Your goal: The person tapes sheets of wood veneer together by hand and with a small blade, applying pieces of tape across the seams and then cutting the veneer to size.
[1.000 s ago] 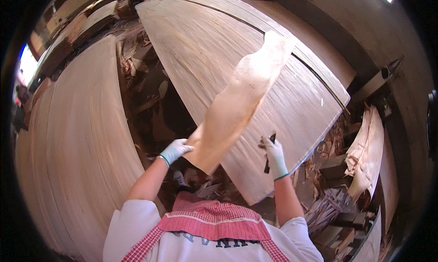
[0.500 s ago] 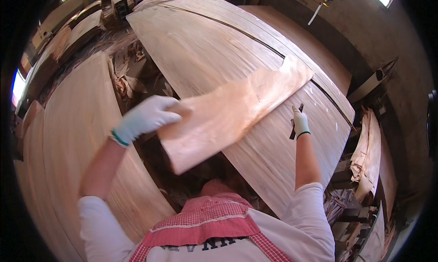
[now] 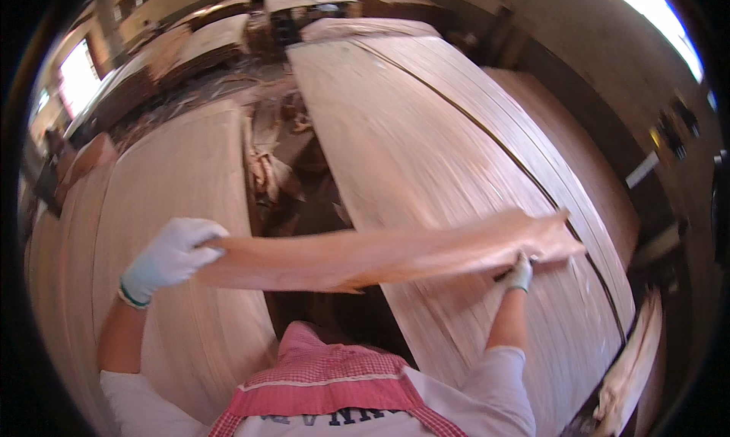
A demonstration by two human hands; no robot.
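A long, ragged strip of wood veneer (image 3: 380, 256) stretches across the gap between two stacks. Its left end is pinched in my left hand (image 3: 173, 256), which wears a white glove. My right hand (image 3: 520, 274), gloved too, is closed at the strip's near edge towards its right end. From that fist sticks a slim dark tool (image 3: 502, 275); its kind is not clear, and the fingers are partly hidden. The strip's right end lies over the large veneer stack (image 3: 426, 148) on the right, while its left part hangs above the left veneer stack (image 3: 175, 171).
A dark strap-like line (image 3: 487, 125) runs lengthwise over the right stack. Torn veneer scraps (image 3: 266, 171) fill the gap between the stacks. More veneer piles (image 3: 217, 41) stand far back left. A bundle of veneer (image 3: 631, 361) leans at the lower right, near a wall (image 3: 608, 64).
My left hand has moved left and down, drawing the strip flatter across. My right hand, earlier apart from the strip, has come to its near edge. The view has shifted too.
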